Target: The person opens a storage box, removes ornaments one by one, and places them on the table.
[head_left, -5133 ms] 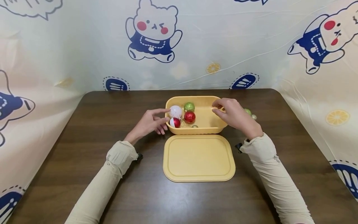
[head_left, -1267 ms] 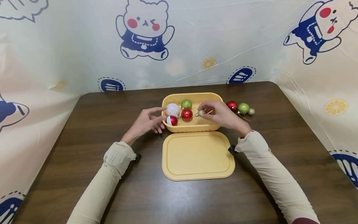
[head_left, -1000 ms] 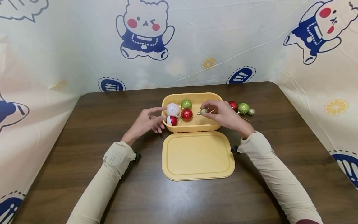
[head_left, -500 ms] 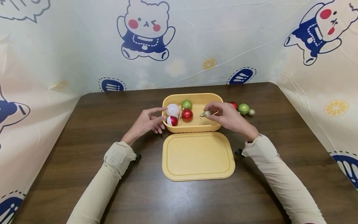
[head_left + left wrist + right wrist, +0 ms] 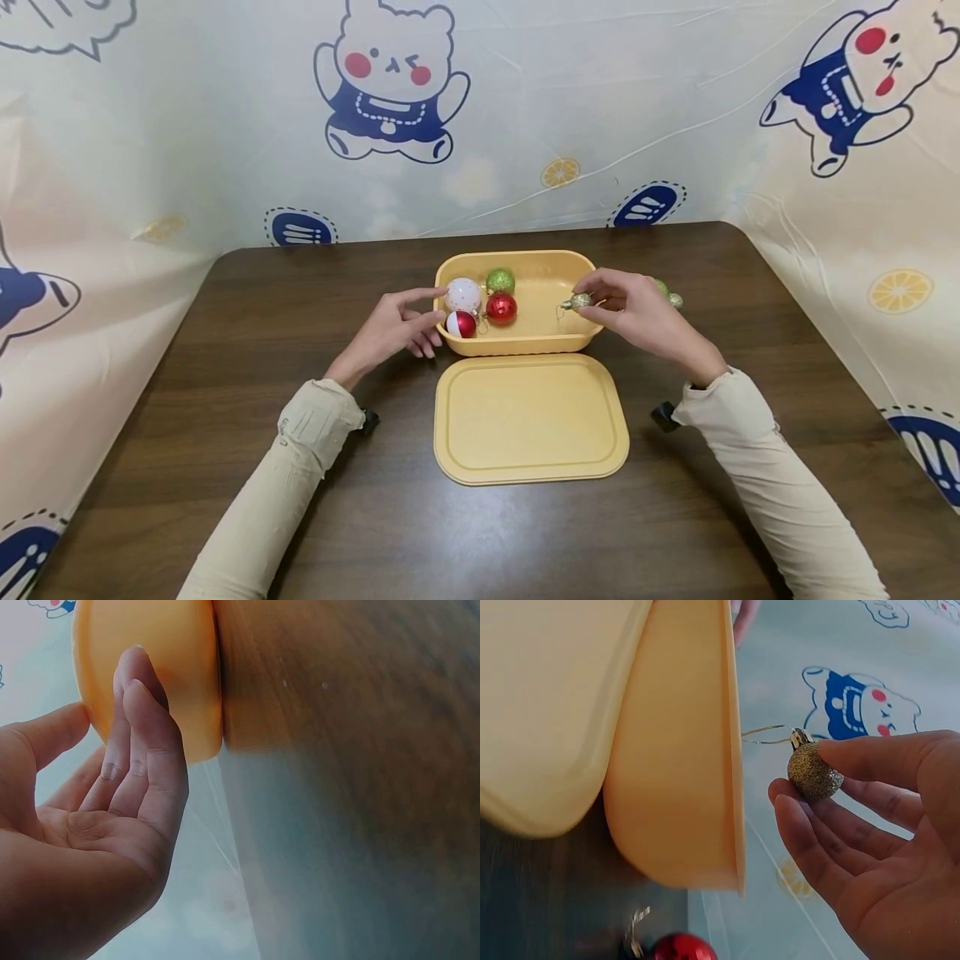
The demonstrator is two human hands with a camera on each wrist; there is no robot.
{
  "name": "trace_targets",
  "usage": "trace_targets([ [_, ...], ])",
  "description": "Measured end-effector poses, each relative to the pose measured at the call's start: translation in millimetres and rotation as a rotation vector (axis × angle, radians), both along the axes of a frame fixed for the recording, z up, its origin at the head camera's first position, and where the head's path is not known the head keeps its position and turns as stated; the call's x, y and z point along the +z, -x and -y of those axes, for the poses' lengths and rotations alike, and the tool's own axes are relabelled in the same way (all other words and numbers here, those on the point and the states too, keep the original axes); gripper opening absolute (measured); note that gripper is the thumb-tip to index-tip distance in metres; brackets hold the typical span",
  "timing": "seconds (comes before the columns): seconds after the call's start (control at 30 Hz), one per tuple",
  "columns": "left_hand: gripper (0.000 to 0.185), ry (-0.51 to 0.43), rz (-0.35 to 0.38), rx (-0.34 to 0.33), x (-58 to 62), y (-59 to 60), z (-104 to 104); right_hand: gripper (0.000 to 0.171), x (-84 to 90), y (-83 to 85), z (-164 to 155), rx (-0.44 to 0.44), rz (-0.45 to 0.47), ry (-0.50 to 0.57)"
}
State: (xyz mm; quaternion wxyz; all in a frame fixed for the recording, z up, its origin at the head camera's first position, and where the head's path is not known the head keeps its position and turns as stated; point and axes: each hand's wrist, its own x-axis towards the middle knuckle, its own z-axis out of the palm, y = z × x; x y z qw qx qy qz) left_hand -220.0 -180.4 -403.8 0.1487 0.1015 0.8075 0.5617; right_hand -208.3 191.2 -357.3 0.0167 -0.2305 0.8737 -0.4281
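Your right hand [image 5: 637, 310] fingers pinch the gold bauble [image 5: 814, 772] lightly over the tub [image 5: 525, 333] rim; it could slip outside. Left hand [image 5: 393, 329] fingers rest straight against the tub.

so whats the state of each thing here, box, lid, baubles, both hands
yellow box: open, upright on the table, four baubles inside at its left end
lid: off, lying flat in front of the box
small gold bauble: pinched in the air over the box's right end
right hand: pinches the small gold bauble
left hand: fingers straight, touching the box's left end
red bauble: on the table outside the box
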Motion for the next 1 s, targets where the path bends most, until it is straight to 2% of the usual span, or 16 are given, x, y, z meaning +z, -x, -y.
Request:
trace_targets([
  [0.3, 0.047, 0.005, -0.040, -0.004, -0.3, -0.3, 0.6, 0.020, 1.7, -3.0, -26.6, -0.106, -0.069, -0.071],
  [0.53, 0.047, -0.005, -0.035, -0.002, -0.8, -1.9, 0.8, 0.021, 0.9, -6.4, -46.2, -0.176, -0.102, -0.122],
  [0.77, 0.047, -0.007, -0.036, -0.005, -0.8, -2.6, 2.2, 0.022, -7.8, -4.7, -64.0, -0.233, -0.134, -0.180],
  [1.0, 0.048, -0.005, -0.042, -0.015, -1.0, -2.3, 1.8, 0.022, -22.3, 3.2, -79.6, -0.243, -0.159, -0.237],
])
